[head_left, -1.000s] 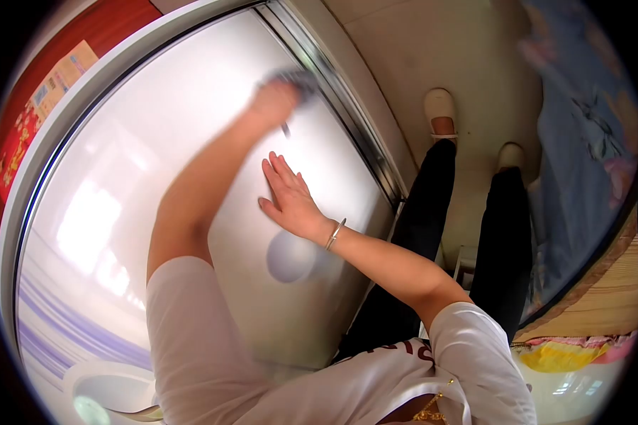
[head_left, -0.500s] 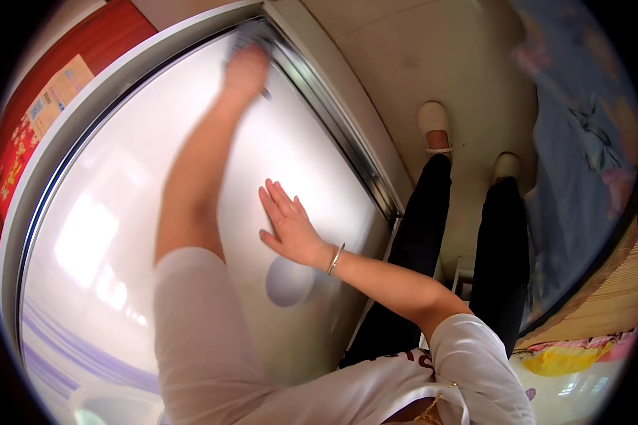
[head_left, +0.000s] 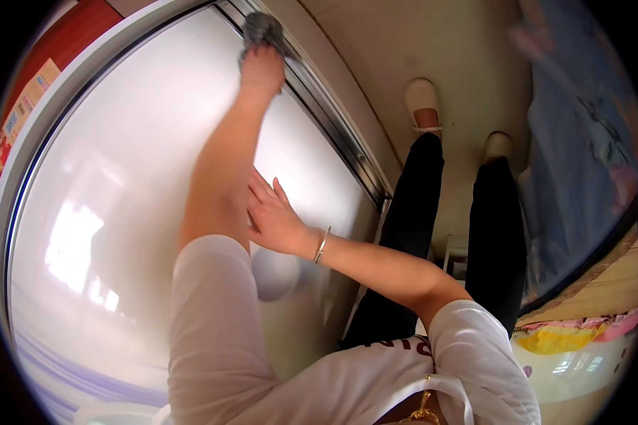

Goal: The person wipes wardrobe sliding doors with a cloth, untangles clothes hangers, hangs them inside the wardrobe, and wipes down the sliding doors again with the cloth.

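Observation:
My left hand (head_left: 263,71) is closed around a crumpled grey cloth (head_left: 262,30). The cloth lies against the metal edge strip (head_left: 322,117) at the far end of a glossy white panel (head_left: 149,134). Nearer to me, my right hand (head_left: 275,218) rests palm down on the same panel with its fingers stretched out. My left forearm hides some of its fingertips. A silver bracelet (head_left: 322,245) circles the right wrist. Just below that hand, a grey round spot (head_left: 275,275) shows on the panel.
A pale frame (head_left: 64,124) borders the panel, with a red surface (head_left: 67,35) beyond it. Bluish bedding (head_left: 574,163) lies to the right. My feet in pale shoes (head_left: 421,99) stand on the floor (head_left: 468,78) between. A small white stool-like object (head_left: 457,248) shows between my legs.
My left hand has slid the grey cloth slightly right, from the panel's corner onto the metal strip. My right hand has shifted a little left and up, partly behind the left forearm.

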{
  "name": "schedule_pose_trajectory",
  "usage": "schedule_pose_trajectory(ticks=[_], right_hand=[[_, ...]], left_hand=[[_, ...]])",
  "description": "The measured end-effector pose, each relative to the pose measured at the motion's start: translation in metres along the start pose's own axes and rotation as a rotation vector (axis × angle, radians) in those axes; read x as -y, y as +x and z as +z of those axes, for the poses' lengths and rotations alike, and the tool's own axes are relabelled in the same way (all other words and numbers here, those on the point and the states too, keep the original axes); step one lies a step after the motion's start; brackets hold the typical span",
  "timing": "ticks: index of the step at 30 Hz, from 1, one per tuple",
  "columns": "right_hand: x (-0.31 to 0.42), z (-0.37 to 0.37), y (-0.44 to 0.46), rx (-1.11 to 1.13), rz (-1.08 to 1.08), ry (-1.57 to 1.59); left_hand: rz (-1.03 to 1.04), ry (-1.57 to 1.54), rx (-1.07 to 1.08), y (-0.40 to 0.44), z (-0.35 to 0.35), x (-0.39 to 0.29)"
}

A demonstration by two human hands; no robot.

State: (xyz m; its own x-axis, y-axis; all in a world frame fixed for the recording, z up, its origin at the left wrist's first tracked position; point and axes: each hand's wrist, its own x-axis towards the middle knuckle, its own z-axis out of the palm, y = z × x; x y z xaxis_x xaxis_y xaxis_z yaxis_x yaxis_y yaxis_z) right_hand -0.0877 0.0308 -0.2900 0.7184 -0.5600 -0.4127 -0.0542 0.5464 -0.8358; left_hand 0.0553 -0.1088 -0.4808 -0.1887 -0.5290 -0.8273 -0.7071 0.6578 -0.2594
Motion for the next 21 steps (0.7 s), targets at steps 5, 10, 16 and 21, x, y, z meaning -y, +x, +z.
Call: schedule_pose_trajectory(ticks=[5,10,16,21], right_hand=[[-0.009,0.003,-0.004,-0.004,-0.131,0.035],[-0.037,0.000,-0.025,-0.054,-0.314,-0.061],[-0.041,-0.010,-0.039,0.381,-0.240,-0.458],[-0.078,0.025,-0.066,-0.017,-0.357,0.082]], left_hand=[[0.202,-0.012,0.074,-0.052,0.031,-0.089],[0.438,-0.054,0.274,-0.064,0.030,-0.116],[0.590,-0.106,0.398,-0.094,0.048,-0.185],[0.805,-0.293,0.562,-0.114,0.064,-0.239]])
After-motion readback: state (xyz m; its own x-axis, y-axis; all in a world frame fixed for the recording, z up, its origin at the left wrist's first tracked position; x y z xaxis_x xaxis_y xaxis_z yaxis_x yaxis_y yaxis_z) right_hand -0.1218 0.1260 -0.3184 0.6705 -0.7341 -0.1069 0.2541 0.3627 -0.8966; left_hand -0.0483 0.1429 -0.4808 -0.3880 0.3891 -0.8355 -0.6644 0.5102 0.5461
